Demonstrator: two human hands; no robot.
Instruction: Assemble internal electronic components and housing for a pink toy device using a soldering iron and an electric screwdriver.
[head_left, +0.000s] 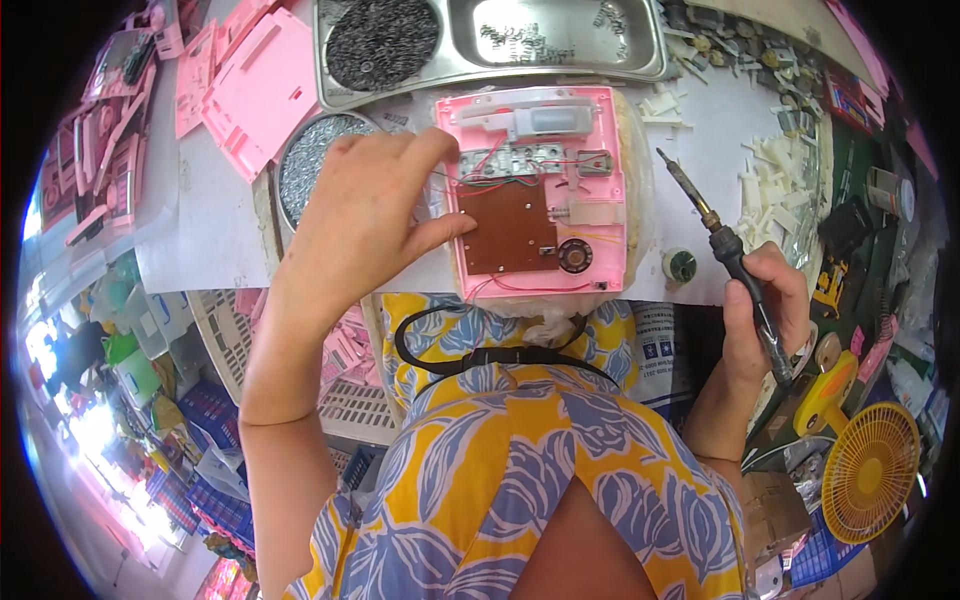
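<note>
A pink plastic casing (613, 240) lies on a plastic-wrapped pad in front of me. Inside it are a brown circuit board (500, 230), a metal strip with red and dark wires, and a small round speaker (575, 256). My left hand (370, 200) is at the casing's left edge, thumb and index finger apart. The thumb tip touches the board's edge and the index fingertip is near the metal strip; the other fingers are hidden. To the right, my right hand (765, 305) is closed round the dark handle of a soldering iron (725, 235), tip pointing up and left, away from the casing.
Beyond the casing stands a metal tray (480, 80) with small dark parts; a round dish (325, 130) of silvery pieces is at its left. Pink panels (262, 85) lie far left, white plastic parts (770, 190) right. A small round container (680, 265) stands near the iron.
</note>
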